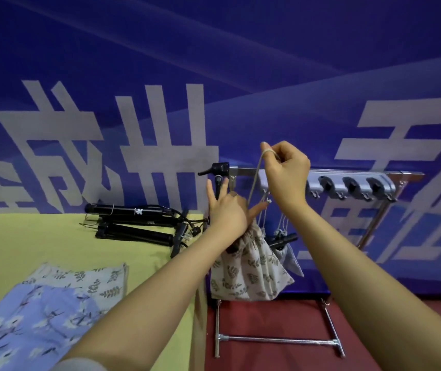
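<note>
Beside the counter's (26, 236) right end, a leaf-print bag (251, 269) hangs in front of a metal rack (246, 171), its gathered mouth up and its body sagging toward the red floor (267, 325).

The right hand (286, 172) is raised above the rack's rail, fingers curled, pinching the bag's cord (254, 180). The cord loops over the forefinger and runs down taut to the bag's mouth. The left hand (227, 210) sits lower, its back to the camera and its palm against the bag's gathered top. Two fingers point straight up and the thumb sticks out to the right, beside the cord. Whether its other fingers grip the cloth cannot be told.

Just right of the bag, a smaller grey pouch (286, 250) dangles from the rack by thin strings. Further right, the rail carries a row of grey hooks (347, 183). The rack's foot bar (278, 340) lies on the floor below.

On the counter, under a yellow-green cover, a heap of black tripods (133, 218) lies near the far edge, well apart from the bag. Nearer the person lie two flat cloths: a leaf-print one (93, 279) and, partly over it, a blue floral one (26, 325). A blue banner (214, 62) with pale characters fills the background.
</note>
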A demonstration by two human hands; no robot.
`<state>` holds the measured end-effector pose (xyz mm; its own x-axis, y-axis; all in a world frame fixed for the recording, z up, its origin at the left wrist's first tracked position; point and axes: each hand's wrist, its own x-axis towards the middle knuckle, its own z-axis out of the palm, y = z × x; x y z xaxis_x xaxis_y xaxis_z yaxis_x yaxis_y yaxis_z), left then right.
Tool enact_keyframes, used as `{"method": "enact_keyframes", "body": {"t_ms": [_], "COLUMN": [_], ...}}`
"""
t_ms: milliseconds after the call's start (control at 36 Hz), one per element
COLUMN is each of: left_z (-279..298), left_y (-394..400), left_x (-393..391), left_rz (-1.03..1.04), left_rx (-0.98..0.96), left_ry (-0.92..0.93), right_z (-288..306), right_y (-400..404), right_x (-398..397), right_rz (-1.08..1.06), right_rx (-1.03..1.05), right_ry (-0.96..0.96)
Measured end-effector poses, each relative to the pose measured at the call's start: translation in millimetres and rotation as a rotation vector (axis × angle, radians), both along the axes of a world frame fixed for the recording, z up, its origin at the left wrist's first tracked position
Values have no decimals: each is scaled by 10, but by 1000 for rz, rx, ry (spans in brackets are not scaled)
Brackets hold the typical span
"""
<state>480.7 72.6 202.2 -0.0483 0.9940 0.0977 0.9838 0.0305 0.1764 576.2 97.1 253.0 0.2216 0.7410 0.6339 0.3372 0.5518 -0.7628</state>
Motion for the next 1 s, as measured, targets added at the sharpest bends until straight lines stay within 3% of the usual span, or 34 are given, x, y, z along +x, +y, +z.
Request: {"method": "enact_keyframes", "body": {"t_ms": [250,528,806,1000], "left_z": [-477,-815,-1029,-997], "left_y": [157,472,1004,1396], "left_x": [449,1107,1789,2076], "left_rz": [-7,2,82,75], "left_rx": [-150,-8,-169,-36], "left_ry": [-240,-52,-44,-111], "right_z": [-641,-1114,-1421,-1466], "right_y": [181,502,1039,1428], "right_x": [515,1263,2005,2258], "right_rz": [-47,13,113,279], "right_rx": [-239,-379,-568,-601], "right_ry": [-74,-217,-312,-279]}}
